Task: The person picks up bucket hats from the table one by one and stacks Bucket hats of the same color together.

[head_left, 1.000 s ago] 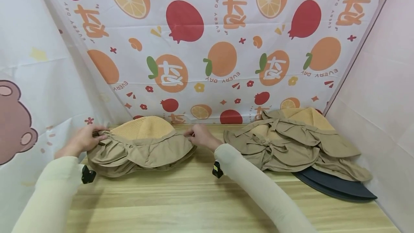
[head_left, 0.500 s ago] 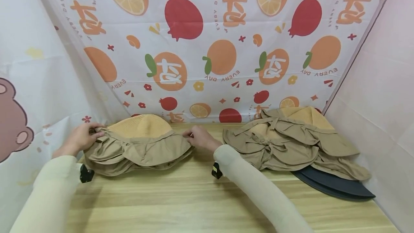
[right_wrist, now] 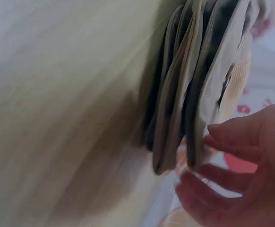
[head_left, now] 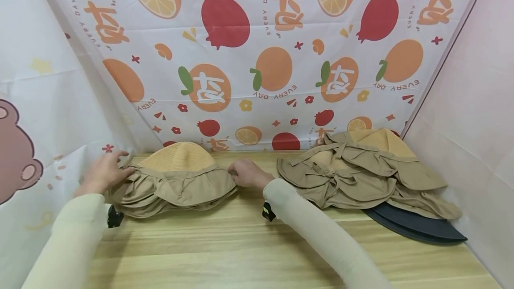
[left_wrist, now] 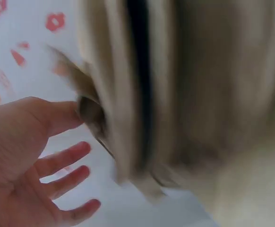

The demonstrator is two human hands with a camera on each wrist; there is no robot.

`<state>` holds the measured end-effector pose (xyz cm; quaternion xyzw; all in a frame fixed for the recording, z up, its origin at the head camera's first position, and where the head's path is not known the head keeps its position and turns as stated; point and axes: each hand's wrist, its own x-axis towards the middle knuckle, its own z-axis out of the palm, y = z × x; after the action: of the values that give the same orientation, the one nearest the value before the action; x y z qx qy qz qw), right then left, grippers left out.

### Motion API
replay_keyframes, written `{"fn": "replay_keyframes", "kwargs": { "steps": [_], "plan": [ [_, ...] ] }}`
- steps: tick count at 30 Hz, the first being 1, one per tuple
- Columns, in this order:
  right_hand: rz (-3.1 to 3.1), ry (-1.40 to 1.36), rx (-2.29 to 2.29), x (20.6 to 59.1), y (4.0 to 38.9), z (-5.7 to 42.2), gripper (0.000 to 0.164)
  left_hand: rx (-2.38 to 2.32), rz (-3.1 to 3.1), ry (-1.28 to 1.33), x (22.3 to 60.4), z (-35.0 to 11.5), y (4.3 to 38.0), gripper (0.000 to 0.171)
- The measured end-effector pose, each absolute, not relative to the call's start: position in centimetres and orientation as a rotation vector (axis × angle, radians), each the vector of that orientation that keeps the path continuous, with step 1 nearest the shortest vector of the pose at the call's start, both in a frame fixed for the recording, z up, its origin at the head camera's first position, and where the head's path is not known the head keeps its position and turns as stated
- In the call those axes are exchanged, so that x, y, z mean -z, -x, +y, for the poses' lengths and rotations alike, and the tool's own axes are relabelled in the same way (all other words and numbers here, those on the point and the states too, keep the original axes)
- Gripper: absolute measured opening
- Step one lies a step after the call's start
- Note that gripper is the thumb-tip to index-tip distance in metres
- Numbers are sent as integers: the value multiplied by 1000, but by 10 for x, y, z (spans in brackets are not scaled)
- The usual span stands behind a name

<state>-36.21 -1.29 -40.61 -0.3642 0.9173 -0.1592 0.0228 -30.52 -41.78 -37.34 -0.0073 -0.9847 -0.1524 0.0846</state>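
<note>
At the left of the table, a sun hat (head_left: pixel 180 177) with a yellow straw crown and khaki cloth brim lies on a stack. Several brim layers (right_wrist: pixel 175 104), some with dark undersides, show in the right wrist view. My left hand (head_left: pixel 106 173) is at the stack's left end, fingers spread; in the left wrist view its thumb (left_wrist: pixel 64 118) is right at the brim's edge. On the other end, my right hand (head_left: pixel 250 173) pinches the top hat's brim between thumb and finger (right_wrist: pixel 232 130).
More khaki and straw hats (head_left: pixel 361 177) lie overlapping at the back right. Dark curved brims (head_left: pixel 417 226) stick out beneath them. A fruit-print curtain (head_left: pixel 257 79) hangs behind the table (head_left: pixel 241 249), with white cloth walls at both sides.
My left hand has let go of the brim and spread its fingers. The right hand stays at the right end of the brim. The hats have barely moved.
</note>
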Motion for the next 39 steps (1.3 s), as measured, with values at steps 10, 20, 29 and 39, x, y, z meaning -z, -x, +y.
{"fn": "replay_keyframes", "kwargs": {
  "steps": [10, 20, 29, 39],
  "plan": [
    [2770, 1104, 398, 411, 336, -28, 51, 507, -3193, 383, 349, -316, 330, 72],
    [2748, 1080, 474, 431, 337, -20, 57, 397, -3284, 430, 360, -291, 338, 76],
    [2810, 1020, 384, 432, 335, -19, 58, 418, -3299, 399, 368, -288, 341, 68],
    [2803, 1028, 546, 415, 334, 9, 56, 470, -3214, 449, 354, -286, 331, 74]
  ]
}}
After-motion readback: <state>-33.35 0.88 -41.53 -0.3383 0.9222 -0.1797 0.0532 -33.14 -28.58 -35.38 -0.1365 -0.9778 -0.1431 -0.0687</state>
